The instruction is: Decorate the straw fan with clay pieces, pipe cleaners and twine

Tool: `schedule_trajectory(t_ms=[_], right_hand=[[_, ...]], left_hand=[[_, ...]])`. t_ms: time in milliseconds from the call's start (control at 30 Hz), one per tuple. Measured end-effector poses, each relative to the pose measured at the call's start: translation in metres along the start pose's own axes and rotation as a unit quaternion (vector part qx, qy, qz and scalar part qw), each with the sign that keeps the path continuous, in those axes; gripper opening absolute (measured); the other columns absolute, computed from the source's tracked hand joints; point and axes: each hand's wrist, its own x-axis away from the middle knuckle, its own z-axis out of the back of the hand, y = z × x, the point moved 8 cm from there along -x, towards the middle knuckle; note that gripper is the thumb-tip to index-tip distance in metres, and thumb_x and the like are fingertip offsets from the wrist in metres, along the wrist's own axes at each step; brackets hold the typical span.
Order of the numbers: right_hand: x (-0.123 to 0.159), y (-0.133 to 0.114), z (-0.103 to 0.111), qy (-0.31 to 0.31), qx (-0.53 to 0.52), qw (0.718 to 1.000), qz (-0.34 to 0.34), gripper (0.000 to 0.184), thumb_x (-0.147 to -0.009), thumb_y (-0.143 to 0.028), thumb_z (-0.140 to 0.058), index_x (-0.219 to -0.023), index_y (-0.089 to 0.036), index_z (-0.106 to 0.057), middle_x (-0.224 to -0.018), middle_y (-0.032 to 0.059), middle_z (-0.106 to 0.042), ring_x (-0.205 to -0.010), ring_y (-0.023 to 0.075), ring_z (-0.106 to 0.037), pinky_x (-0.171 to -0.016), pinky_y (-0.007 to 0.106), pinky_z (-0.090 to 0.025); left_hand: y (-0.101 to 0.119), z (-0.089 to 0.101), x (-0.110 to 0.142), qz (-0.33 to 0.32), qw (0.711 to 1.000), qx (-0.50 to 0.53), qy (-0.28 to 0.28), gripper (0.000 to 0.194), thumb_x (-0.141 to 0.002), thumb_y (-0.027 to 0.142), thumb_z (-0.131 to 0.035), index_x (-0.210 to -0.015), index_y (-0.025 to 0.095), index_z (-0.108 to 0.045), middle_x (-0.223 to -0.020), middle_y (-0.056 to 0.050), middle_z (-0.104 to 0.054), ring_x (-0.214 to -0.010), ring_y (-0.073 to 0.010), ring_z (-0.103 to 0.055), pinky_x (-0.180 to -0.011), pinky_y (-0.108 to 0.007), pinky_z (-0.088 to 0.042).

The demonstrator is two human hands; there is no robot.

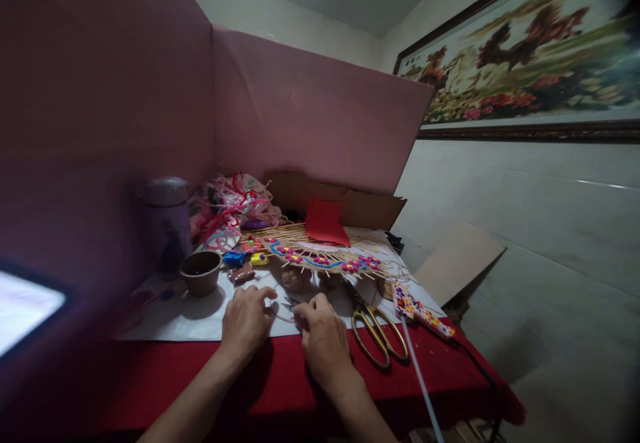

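My left hand (249, 320) is over the front edge of the white sheet, its fingers curled and closed at the end of a thin pale strand (285, 318). To its right, my right hand (324, 336) is closed round a small tool with pointed metal tips (289, 304), perhaps small scissors; its handle is hidden in the fingers. The strand runs between both hands. Just beyond them lies a curved woven piece (320, 261) of thin sticks, decorated with pink, yellow and blue flowers. A ball of brown twine (296, 279) sits beneath its near edge.
Gold-handled scissors (379, 330), a flowered glue gun (420, 311) and a clear glue stick (421, 380) lie at right. A brown cup (201, 273), clay packets (242, 274) and a flask (167, 226) stand left. Red paper (326, 222) and pink panels (310, 110) are behind.
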Motion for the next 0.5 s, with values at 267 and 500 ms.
schedule_trajectory(t_ms=[267, 500], right_hand=[[0.000, -0.003, -0.015, -0.014, 0.071, 0.997, 0.011, 0.021, -0.083, -0.005, -0.048, -0.083, -0.023, -0.059, -0.089, 0.0026, -0.057, -0.080, 0.0154, -0.052, -0.061, 0.025, -0.030], [0.001, -0.005, -0.014, -0.016, 0.098, 0.995, 0.019, 0.021, -0.082, -0.005, -0.048, -0.088, -0.023, -0.059, -0.089, 0.0032, -0.057, -0.082, 0.0168, -0.053, -0.062, 0.025, -0.033]], left_hand=[[0.010, -0.007, 0.005, -0.043, 0.990, -0.125, -0.039, 0.022, -0.078, 0.009, -0.042, -0.083, 0.018, -0.062, -0.091, -0.010, -0.059, -0.090, -0.0243, -0.047, -0.073, -0.032, -0.034], [0.034, -0.009, 0.016, -0.120, 0.984, -0.128, -0.041, 0.023, -0.080, 0.004, -0.037, -0.085, 0.016, -0.056, -0.092, -0.009, -0.059, -0.088, -0.0233, -0.047, -0.073, -0.033, -0.033]])
